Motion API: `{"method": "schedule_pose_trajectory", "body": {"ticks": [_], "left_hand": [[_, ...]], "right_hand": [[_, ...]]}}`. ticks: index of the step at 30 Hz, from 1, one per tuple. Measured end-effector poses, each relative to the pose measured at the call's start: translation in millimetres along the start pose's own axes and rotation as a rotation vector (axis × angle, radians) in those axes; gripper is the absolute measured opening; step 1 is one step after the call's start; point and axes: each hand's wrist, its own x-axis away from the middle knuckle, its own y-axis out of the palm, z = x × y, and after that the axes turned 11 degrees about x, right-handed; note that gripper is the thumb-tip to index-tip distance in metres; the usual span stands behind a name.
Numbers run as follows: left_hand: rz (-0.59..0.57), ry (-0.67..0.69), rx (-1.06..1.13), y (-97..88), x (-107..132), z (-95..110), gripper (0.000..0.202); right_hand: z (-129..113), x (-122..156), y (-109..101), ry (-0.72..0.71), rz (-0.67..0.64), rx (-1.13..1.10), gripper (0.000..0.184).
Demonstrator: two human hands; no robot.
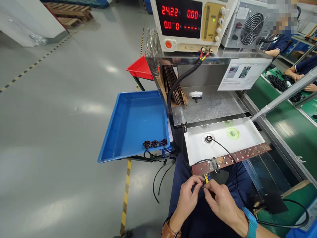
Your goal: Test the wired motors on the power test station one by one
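Observation:
Thumb and fingertips of my left hand (189, 195) are pinched together just below the front edge of a brown terminal strip (237, 154). Close against it, my right hand (220, 201) is closed in a pinch too. Whatever lies between the fingertips is too small and hidden to name. Yellow and blue clips (207, 178) stick out from the strip right at the fingertips. On the white board (195, 145) behind, a small round motor (209, 138) sits in a ring. Its black cable (226, 150) runs over the strip and down past my right hand.
Several small motors with cables (155, 143) line the near edge of a blue tray (138, 115). A power supply (183, 26) with lit red digits stands on the metal shelf. Co-workers' hands (300, 79) are at a green conveyor (284, 115) on the right.

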Motion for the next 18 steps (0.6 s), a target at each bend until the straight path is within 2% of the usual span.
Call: {"method": "schedule_pose_trajectory", "body": {"ticks": [2, 5, 9, 18], "left_hand": [[0.049, 0.029, -0.058, -5.8, -2, 0, 0.011], [0.152, 0.076, -0.136, -9.6, -3, -2, 0.024], [0.102, 0.104, -0.185, -9.6, 1, -7, 0.022], [0.032, 0.178, -0.314, -6.7, 7, -7, 0.03]], "right_hand": [[0, -6, 2, 0.042, 0.021, 0.031, 0.016], [0, -14, 5, 0.088, 0.04, 0.072, 0.015], [2, -19, 8, 0.104, 0.048, 0.11, 0.014], [2, -26, 10, 0.1, 0.033, 0.197, 0.013]]}}
